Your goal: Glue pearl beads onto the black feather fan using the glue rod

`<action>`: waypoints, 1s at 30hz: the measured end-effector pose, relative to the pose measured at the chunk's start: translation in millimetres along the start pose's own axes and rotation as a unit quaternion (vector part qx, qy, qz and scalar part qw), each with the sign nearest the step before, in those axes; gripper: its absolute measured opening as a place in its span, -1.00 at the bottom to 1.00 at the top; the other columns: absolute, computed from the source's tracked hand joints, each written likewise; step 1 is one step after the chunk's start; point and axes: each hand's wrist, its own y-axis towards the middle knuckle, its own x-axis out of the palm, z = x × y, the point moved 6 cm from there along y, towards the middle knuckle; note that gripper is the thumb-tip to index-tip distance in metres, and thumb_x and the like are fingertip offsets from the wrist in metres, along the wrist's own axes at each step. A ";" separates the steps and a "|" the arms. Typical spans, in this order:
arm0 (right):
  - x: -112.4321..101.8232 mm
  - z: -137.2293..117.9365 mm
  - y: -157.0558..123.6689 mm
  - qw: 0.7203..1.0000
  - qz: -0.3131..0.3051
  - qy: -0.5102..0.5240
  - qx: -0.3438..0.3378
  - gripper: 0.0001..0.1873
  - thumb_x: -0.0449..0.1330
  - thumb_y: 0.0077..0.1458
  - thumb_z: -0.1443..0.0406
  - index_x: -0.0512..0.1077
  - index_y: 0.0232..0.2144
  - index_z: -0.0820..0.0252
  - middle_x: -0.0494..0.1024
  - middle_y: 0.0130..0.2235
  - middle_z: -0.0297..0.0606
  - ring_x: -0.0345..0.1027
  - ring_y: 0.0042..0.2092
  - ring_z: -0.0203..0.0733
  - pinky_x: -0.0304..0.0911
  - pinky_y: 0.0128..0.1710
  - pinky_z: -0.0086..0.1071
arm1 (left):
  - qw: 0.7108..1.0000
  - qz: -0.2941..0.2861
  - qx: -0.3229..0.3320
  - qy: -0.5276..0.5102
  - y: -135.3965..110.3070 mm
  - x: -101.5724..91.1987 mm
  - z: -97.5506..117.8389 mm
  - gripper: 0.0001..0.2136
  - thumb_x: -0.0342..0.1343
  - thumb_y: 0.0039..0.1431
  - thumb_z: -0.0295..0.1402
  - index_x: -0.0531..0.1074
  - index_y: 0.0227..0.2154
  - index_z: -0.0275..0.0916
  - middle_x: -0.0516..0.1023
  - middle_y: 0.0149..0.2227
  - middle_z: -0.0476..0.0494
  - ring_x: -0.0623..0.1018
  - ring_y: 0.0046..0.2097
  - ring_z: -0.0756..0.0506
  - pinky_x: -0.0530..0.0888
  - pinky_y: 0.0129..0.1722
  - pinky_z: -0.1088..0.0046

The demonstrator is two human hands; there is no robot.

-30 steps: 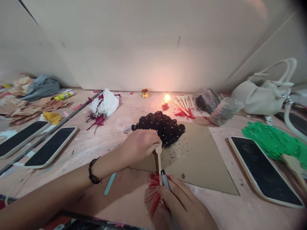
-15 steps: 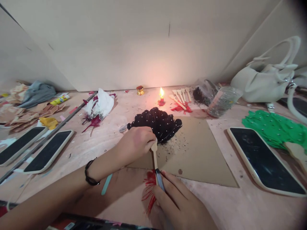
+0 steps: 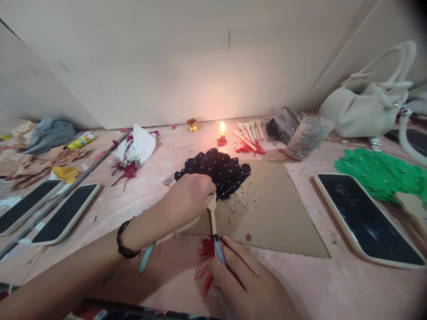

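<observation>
A black feather fan (image 3: 220, 171) dotted with small white beads lies on a cardboard sheet (image 3: 280, 222). Its pale wooden handle (image 3: 213, 218) points toward me. My left hand (image 3: 193, 191), a dark bracelet on its wrist, is closed in a pinch where feathers meet handle; what its fingertips hold is hidden, though a tiny shiny spot shows there. My right hand (image 3: 250, 275) is closed around a pen (image 3: 219, 251) with a black end and bluish barrel, alongside the handle's lower end. A red tassel (image 3: 206, 266) hangs by the right fingers.
Behind the fan burns a small red candle (image 3: 222, 133). Several wooden handles with red tassels (image 3: 248, 133) lie beside it. A plastic cup (image 3: 308, 138), green feather fan (image 3: 376, 173), large phone (image 3: 367, 218) and white bag (image 3: 360, 106) are rightward. Leftward are a white fan (image 3: 138, 144) and phones (image 3: 66, 213).
The view has shifted slightly. Both hands keep nearly the same hold and place at the fan's handle, the left pinched at its top, the right with the pen.
</observation>
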 end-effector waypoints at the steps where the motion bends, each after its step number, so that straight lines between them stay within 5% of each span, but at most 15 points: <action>1: -0.4 -0.3 0.1 1.000 0.002 0.000 0.001 -0.57 -0.07 0.53 0.40 0.63 -0.08 0.21 0.79 -0.01 -0.07 0.75 0.00 0.09 0.70 -0.06 -0.21 | 1.000 -0.004 0.002 0.007 0.5 -0.5 0.9 -0.79 0.13 0.25 -0.57 0.61 -0.44 -0.25 0.67 -0.35 -0.12 0.65 -0.30 -0.15 0.36 -0.36 0.35; 8: -0.1 1.3 -1.5 1.000 -0.011 0.003 0.002 -0.57 -0.08 0.56 0.36 0.61 -0.06 0.17 0.79 0.02 -0.11 0.74 0.02 0.10 0.70 -0.08 -0.19 | 0.996 0.030 0.062 0.049 3.8 -4.3 7.7 -0.75 0.06 0.18 -0.67 0.49 -0.52 -0.25 0.55 -0.47 -0.05 0.51 -0.43 -0.08 0.25 -0.42 0.34; 15: 3.2 0.9 -6.0 1.000 -0.017 0.000 0.000 -0.71 0.10 0.46 0.38 0.63 -0.01 0.19 0.78 0.03 -0.06 0.72 0.05 0.06 0.68 -0.03 -0.22 | 0.997 0.020 0.069 -0.034 -1.3 -9.2 -4.7 -0.74 0.15 0.29 -0.62 0.65 -0.43 -0.23 0.68 -0.36 -0.07 0.64 -0.30 -0.09 0.43 -0.32 0.41; 30: 0.8 1.8 -2.5 1.000 -0.029 -0.004 0.003 -0.69 0.08 0.47 0.40 0.62 0.01 0.17 0.77 0.07 -0.10 0.71 0.07 0.04 0.66 0.00 -0.25 | 0.983 0.151 0.095 -0.040 -33.9 -1.3 -3.0 -0.73 0.11 0.50 -0.47 0.72 -0.24 -0.19 0.72 -0.22 -0.10 0.69 -0.21 -0.11 0.53 -0.25 0.41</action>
